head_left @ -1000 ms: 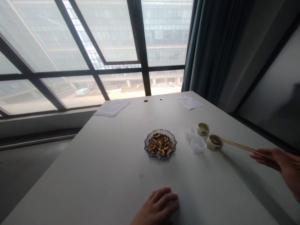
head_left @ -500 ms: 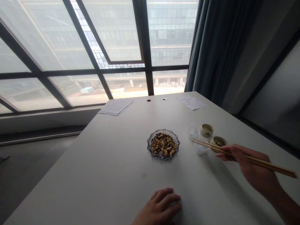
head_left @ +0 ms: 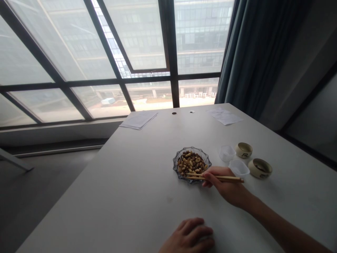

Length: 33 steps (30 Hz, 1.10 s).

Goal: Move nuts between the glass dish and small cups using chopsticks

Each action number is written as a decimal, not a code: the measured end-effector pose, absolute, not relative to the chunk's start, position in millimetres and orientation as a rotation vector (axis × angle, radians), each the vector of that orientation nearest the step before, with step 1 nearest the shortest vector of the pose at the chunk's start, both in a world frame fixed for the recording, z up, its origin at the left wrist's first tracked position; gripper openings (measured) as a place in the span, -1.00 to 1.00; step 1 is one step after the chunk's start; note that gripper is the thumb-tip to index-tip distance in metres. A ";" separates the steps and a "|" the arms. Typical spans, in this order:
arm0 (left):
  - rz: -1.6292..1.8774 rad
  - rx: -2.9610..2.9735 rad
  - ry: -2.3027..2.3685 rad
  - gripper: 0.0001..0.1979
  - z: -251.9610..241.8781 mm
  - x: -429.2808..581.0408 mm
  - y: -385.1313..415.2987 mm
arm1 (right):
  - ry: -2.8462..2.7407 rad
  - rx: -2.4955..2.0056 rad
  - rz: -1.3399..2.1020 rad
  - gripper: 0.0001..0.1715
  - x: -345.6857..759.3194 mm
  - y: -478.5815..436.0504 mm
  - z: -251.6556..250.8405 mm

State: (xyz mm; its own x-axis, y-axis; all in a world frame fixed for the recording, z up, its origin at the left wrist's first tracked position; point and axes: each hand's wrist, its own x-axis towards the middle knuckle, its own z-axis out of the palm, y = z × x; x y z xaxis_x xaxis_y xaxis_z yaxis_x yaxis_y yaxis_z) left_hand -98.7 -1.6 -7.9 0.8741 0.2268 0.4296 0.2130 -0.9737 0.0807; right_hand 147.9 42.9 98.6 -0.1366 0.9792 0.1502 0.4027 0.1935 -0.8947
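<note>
My right hand (head_left: 228,186) is closed around a pair of wooden chopsticks (head_left: 233,179). Their tips reach over the near edge of a scalloped glass bowl (head_left: 175,165) piled with peanuts and smaller dark pieces (head_left: 191,161). Whether a piece sits between the tips is too small to tell. Nearer the camera, my left hand (head_left: 191,237) lies palm down on the white table (head_left: 126,189), its fingers loosely bent and nothing visible in them.
Two clear plastic containers (head_left: 226,154) stand to the bowl's right, beside two cream ceramic cups (head_left: 244,150) with dark markings. Paper stacks (head_left: 138,120) and a loose sheet (head_left: 225,116) lie at the far end, before the window. A dark curtain (head_left: 244,52) hangs at right.
My right hand has swung left with the chopsticks, from beside the plastic containers and cups to the glass bowl. The view has turned slightly left. My left hand stays on the table.
</note>
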 end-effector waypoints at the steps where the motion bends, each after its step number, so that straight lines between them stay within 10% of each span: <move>1: 0.702 3.000 0.349 -0.75 -7.7 -98.6 -1.5 | -1.661 -1.327 0.918 -0.53 147.5 43.6 95.7; 18: 0.795 2.932 0.333 -0.71 -1.8 -96.4 0.1 | -1.335 -1.265 1.019 -0.48 148.5 34.2 88.8; 33: 0.738 2.973 0.328 -0.72 -3.6 -98.4 1.4 | -0.567 -1.401 0.307 -0.71 300.6 -54.6 95.4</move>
State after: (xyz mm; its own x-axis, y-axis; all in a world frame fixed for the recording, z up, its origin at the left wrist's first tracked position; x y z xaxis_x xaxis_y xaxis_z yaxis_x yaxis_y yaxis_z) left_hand -98.4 1.4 -3.6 0.8626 0.2200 0.4556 0.1908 -0.9755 0.1099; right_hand 300.6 -54.6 95.4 0.8302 0.5235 0.1917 0.1255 0.1594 -0.9792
